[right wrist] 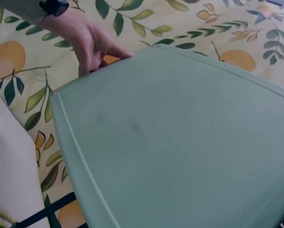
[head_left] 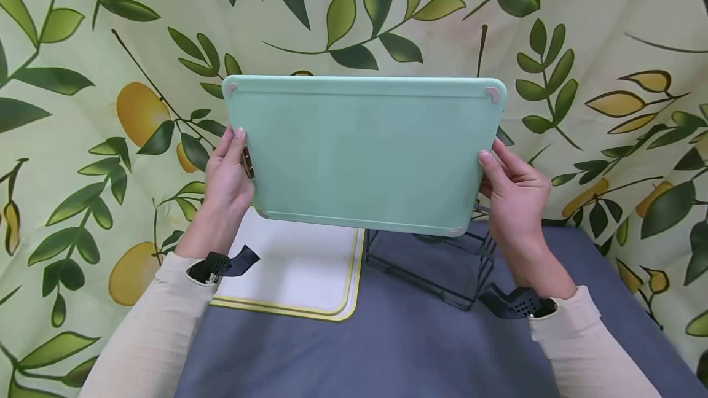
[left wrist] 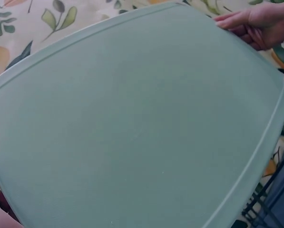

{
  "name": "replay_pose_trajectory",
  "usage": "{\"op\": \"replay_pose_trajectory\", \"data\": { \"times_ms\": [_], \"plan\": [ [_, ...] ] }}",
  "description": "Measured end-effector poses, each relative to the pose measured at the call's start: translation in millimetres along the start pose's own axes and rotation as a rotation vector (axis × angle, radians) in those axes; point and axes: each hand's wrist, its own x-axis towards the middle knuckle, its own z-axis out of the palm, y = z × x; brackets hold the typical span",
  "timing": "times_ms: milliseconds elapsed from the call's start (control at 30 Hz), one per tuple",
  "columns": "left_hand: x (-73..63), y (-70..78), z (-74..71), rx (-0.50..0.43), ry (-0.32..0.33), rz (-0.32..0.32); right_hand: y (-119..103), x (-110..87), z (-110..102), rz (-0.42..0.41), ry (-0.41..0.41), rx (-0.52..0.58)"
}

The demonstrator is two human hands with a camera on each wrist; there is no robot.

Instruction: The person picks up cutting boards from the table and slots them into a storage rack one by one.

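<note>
A mint-green cutting board [head_left: 362, 155] with pinkish corner pads is held up in the air, its broad face toward the head camera. My left hand [head_left: 228, 177] grips its left edge, thumb on the near face. On the opposite edge my right hand [head_left: 514, 192] pinches the board, thumb in front and fingers partly hidden behind. The left wrist view has the board's face [left wrist: 137, 123] filling most of the picture, with the right hand [left wrist: 263, 26] at the far edge. In the right wrist view the left hand [right wrist: 92, 42] holds the board's other side.
White boards with yellow rims [head_left: 298, 269] lie stacked on the blue-grey cloth [head_left: 354, 355] at left. A black wire rack [head_left: 431, 281] stands to their right, partly hidden by the green board. Behind hangs a leaf-and-fruit patterned curtain [head_left: 431, 48].
</note>
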Motion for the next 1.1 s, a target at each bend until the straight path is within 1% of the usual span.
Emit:
{"op": "replay_pose_trajectory", "data": {
  "times_ms": [167, 267, 433, 633, 733, 867, 1000, 1100],
  "plan": [
    [6.5, -5.4, 12.6, -0.007, -0.049, 0.012, -11, 8.1, -8, 0.021, 0.019, -0.010],
    [10.6, -8.1, 22.8, -0.024, -0.061, 0.010, -17, 14.8, -13, 0.022, 0.029, 0.009],
    [18.7, -10.9, 39.3, -0.033, -0.059, 0.008, -24, 24.8, -19, 0.001, 0.043, 0.033],
    [28.7, -12.5, 54.1, 0.004, -0.041, -0.006, -27, 33.3, -24, -0.024, 0.041, 0.020],
    [32.6, -13.4, 60.7, 0.011, -0.058, -0.003, -29, 36.8, -26, -0.035, 0.045, 0.003],
    [36.3, -13.9, 69.5, -0.022, -0.056, -0.017, -35, 40.4, -30, -0.045, 0.042, -0.001],
    [38.0, -16.0, 77.5, -0.062, -0.035, -0.043, -42, 44.2, -34, -0.050, 0.038, -0.006],
    [39.5, -20.4, 84.0, -0.049, -0.024, -0.046, -47, 48.3, -39, -0.038, 0.032, 0.008]
  ]
}}
